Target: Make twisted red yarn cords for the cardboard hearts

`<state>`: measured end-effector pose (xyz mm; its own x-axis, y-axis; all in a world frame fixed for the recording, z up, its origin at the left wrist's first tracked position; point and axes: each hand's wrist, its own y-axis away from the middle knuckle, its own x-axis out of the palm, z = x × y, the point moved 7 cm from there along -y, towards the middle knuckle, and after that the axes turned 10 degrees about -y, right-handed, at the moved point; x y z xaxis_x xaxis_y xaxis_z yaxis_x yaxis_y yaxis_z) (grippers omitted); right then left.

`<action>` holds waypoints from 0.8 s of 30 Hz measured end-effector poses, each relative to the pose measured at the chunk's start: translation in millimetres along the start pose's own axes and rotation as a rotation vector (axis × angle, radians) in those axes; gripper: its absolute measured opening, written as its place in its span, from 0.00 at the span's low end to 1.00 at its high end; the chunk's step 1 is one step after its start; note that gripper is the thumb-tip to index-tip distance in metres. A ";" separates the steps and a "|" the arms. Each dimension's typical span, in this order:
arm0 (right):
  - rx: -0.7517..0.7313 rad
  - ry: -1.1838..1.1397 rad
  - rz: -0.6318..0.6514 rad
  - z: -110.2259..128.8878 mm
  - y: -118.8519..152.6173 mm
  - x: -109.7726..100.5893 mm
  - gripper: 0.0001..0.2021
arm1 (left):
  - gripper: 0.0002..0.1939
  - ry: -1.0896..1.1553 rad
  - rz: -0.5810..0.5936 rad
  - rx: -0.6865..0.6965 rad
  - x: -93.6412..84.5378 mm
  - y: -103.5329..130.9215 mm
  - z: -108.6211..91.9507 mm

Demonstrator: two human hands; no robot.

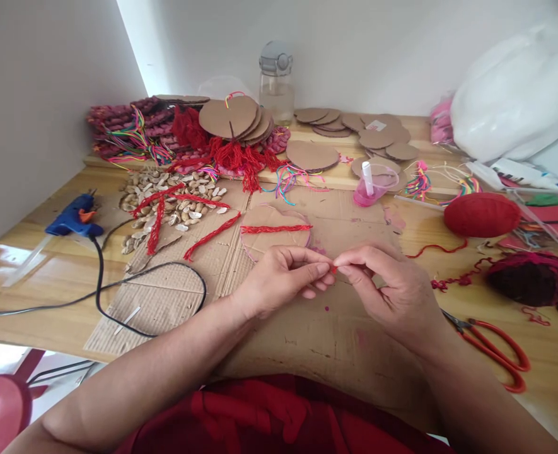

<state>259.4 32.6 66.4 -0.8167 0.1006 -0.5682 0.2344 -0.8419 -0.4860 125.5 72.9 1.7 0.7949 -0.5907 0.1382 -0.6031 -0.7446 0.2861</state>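
Note:
My left hand (290, 274) and my right hand (387, 284) meet fingertip to fingertip over the cardboard sheet. Both are closed in a pinch on a tiny bit of red yarn (334, 270); the fingers cover most of it. Just beyond my left hand lies a round cardboard disc (269, 241) with a purple edge. A red braided yarn strip (276, 229) stretches across that disc. More red braided strips (212, 236) rest to the left, some on the peanut shells. On the right sits a red yarn ball (482, 214), a loose strand trailing from it toward my right hand.
A blue glue gun (75, 216) with a looping black cord stands left, beside peanut shells (193, 211). Orange-handled scissors (499, 353) lie right of my right arm. Behind are cardboard discs (311, 154), a pink-stained cup (373, 183), a bottle (277, 94) and dark yarn (524, 277).

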 end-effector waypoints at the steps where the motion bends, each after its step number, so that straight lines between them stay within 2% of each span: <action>1: -0.006 -0.018 -0.015 0.2 -0.4 -0.9 0.07 | 0.12 0.054 0.014 -0.028 1.3 0.2 2.2; 5: -0.014 -0.056 -0.056 -0.4 -1.0 -3.4 0.08 | 0.12 0.166 0.043 -0.071 3.3 0.7 5.6; 12: 0.032 -0.054 -0.018 -2.3 0.4 -0.6 0.08 | 0.11 -0.023 -0.003 0.044 -0.1 1.7 -6.3; 24: 0.075 -0.007 0.049 -0.2 -0.9 -0.4 0.04 | 0.13 -0.123 0.002 0.035 0.1 2.4 -8.1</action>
<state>259.7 33.4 66.9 -0.8087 0.0545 -0.5857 0.2348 -0.8830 -0.4064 124.7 73.5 10.1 0.7813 -0.6238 0.0210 -0.6079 -0.7528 0.2523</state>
